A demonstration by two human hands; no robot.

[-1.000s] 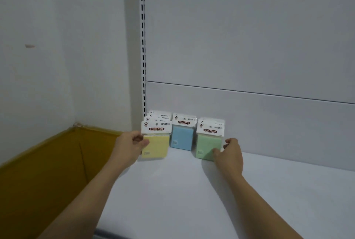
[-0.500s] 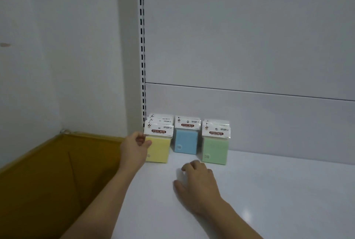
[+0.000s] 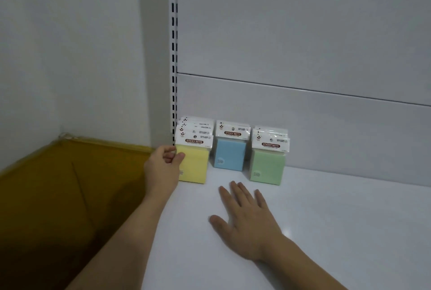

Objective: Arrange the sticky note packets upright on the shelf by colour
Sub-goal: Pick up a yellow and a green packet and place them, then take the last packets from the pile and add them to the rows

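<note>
Currently the left hand [image 3: 163, 166] pinches the front yellow packet [image 3: 194, 165] between thumb and fingers, beside the upright blue packets [image 3: 231, 153] and green packets [image 3: 268, 165] at the shelf's [image 3: 338, 219] back, while the right hand [image 3: 247, 222] rests flat, fingers [image 3: 238, 193] spread.

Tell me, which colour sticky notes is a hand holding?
The front yellow packet, leftmost: the left hand grips its edge. The blue packet and green packet stand untouched.

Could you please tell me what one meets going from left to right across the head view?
Ochre box → left hand → yellow packets → blue packets → green packets. The right hand, flat on the shelf in front, spans blue and green, so is left out.
</note>
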